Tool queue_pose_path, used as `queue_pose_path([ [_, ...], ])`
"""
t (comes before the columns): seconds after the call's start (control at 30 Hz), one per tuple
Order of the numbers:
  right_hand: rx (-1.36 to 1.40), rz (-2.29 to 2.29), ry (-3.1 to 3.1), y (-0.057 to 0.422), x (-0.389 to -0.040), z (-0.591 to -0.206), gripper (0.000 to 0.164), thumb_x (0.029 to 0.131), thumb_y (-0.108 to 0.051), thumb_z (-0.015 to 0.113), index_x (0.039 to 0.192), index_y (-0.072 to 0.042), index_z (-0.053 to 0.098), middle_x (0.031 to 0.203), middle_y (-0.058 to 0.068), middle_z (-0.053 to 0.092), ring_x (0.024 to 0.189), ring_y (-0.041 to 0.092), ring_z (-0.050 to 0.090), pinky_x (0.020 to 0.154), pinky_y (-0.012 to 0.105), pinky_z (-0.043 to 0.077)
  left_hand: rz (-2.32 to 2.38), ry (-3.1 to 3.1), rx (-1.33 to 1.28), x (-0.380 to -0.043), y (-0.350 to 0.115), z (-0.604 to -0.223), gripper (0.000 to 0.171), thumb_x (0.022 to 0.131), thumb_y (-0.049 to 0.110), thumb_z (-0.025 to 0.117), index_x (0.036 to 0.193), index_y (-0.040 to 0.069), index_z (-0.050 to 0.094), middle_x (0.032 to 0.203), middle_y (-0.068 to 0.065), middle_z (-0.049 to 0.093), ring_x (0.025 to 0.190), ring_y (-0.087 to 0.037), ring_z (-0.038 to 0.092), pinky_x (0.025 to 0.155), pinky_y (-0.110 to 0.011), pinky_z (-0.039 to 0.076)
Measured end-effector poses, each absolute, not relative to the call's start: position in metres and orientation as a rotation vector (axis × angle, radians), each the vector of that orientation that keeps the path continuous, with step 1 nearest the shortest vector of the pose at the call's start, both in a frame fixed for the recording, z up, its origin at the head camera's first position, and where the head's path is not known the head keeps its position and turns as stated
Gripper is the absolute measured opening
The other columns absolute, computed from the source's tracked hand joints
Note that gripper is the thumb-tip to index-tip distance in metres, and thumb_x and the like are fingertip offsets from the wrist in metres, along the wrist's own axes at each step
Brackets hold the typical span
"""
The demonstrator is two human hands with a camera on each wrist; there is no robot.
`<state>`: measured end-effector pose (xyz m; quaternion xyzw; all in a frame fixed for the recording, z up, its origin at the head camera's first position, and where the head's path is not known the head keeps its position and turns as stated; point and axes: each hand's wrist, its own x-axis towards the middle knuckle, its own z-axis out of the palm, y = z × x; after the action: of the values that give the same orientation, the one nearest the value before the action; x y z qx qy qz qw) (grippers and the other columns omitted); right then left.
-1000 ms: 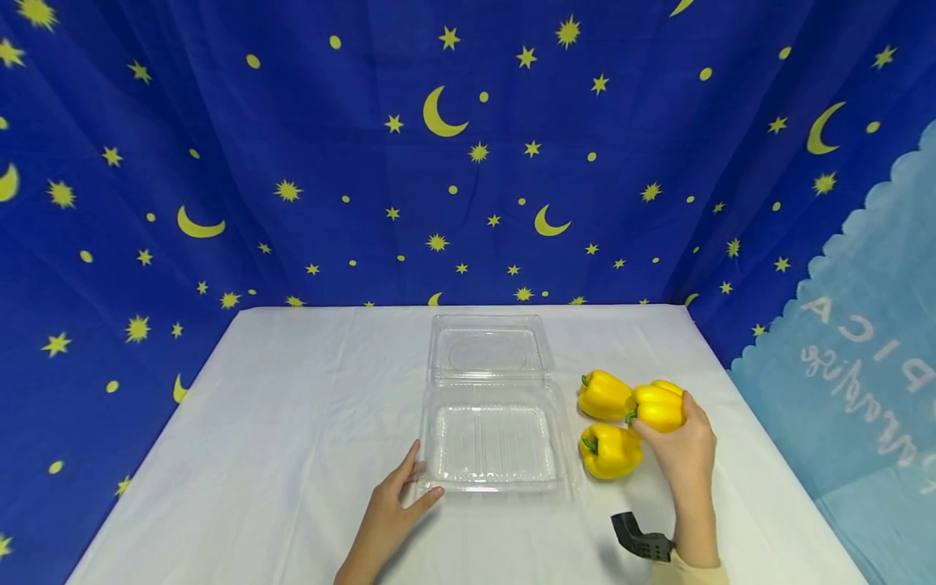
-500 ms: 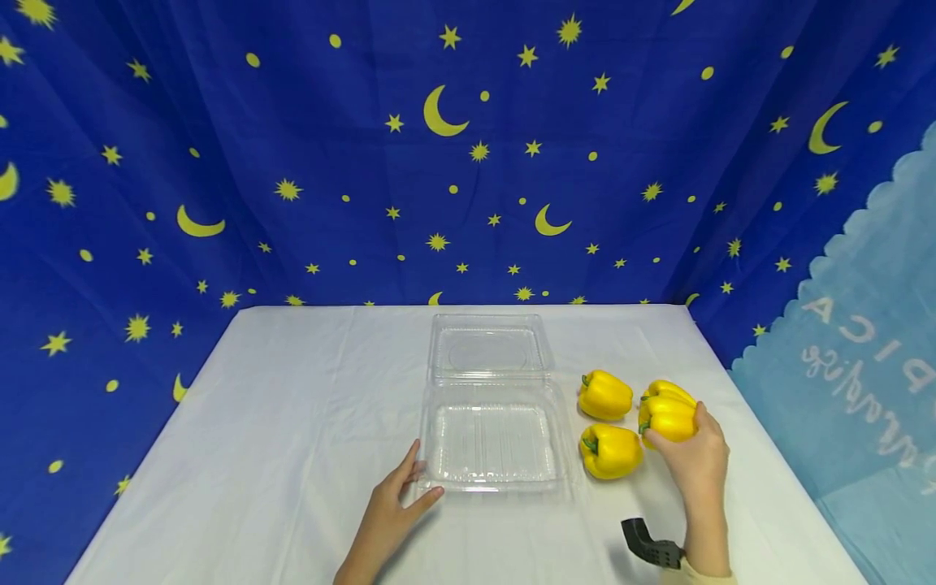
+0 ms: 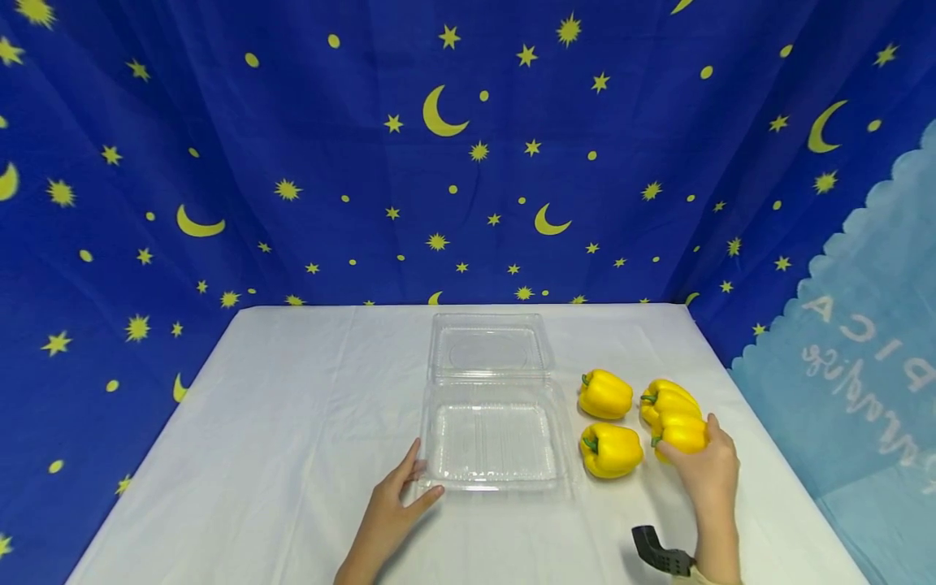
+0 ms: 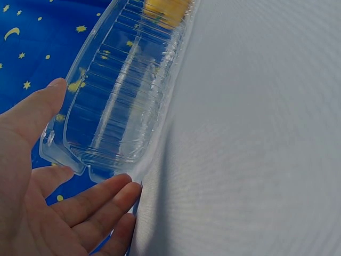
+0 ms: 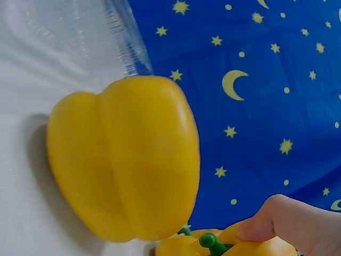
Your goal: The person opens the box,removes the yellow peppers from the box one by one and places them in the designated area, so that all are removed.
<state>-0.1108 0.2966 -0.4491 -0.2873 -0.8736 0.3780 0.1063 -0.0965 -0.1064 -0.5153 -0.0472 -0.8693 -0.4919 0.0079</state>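
A clear plastic clamshell container (image 3: 493,447) lies opened flat on the white table, its lid (image 3: 487,349) towards the back. At its front left corner is my left hand (image 3: 387,512), fingers loosely extended; in the left wrist view the thumb (image 4: 45,109) lies along the rim. My right hand (image 3: 709,473) grips a yellow bell pepper (image 3: 683,435), thumb on the stem side. That pepper overlaps another yellow pepper (image 3: 664,396) behind it; contact between them is unclear. Two more yellow peppers, one at the back (image 3: 605,395) and one in front (image 3: 611,451), sit right of the container.
A white cloth covers the table (image 3: 278,455). Blue fabric (image 3: 351,162) with yellow stars and moons hangs behind and to the left. A light blue lettered cloth (image 3: 863,382) hangs at the right. A black wrist mount (image 3: 661,554) sticks out from my right wrist.
My right hand has carried its pepper rightward and nearer the front, away from the two peppers beside the container. More of the back right pepper shows. The left hand stays put.
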Motion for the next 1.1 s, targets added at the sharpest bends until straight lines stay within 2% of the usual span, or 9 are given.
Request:
queue_pose_path([
  [0.27, -0.842, 1.099, -2.626, 0.301, -0.109, -0.466, 0.093, 0.075, -0.012, 0.071, 0.146, 0.012, 0.014, 0.141, 0.043, 0.028, 0.131, 0.055, 0.029, 0.112, 0.062, 0.027, -1.56, -2.714, -0.131, -0.096, -0.107, -0.516, 0.078, 0.082, 0.039, 0.072, 0.147, 0.013, 0.037, 0.123, -0.007, 0.065, 0.114, -0.026, 0.061, 0.103, -0.048, 0.045],
  [0.7, -0.901, 1.122, -2.619, 0.304, -0.107, -0.476, 0.091, 0.078, -0.015, 0.068, 0.147, 0.01, 0.015, 0.142, 0.042, 0.028, 0.131, 0.055, 0.029, 0.112, 0.062, 0.027, -1.57, -2.729, -0.131, -0.095, -0.107, -0.516, 0.077, 0.083, 0.039, 0.071, 0.147, 0.014, 0.037, 0.124, -0.007, 0.064, 0.115, -0.026, 0.061, 0.103, -0.046, 0.045],
  [0.97, -0.847, 1.175, -2.766, 0.319, -0.109, -0.479, 0.092, 0.085, -0.022, 0.062, 0.147, 0.012, 0.003, 0.144, 0.044, 0.019, 0.133, 0.057, 0.021, 0.113, 0.064, 0.021, -1.559, -2.729, -0.141, -0.097, -0.105, -0.518, 0.078, 0.083, 0.04, 0.07, 0.147, 0.012, 0.035, 0.125, -0.009, 0.064, 0.115, -0.027, 0.06, 0.104, -0.049, 0.044],
  [1.1, -0.812, 1.189, -2.775, 0.32, -0.109, -0.478, 0.093, 0.086, -0.023, 0.063, 0.147, 0.011, 0.001, 0.144, 0.045, 0.015, 0.134, 0.058, 0.02, 0.112, 0.065, 0.021, -1.554, -2.734, -0.144, -0.097, -0.104, -0.518, 0.081, 0.084, 0.038, 0.07, 0.149, 0.008, 0.031, 0.126, -0.01, 0.062, 0.115, -0.027, 0.06, 0.103, -0.048, 0.045],
])
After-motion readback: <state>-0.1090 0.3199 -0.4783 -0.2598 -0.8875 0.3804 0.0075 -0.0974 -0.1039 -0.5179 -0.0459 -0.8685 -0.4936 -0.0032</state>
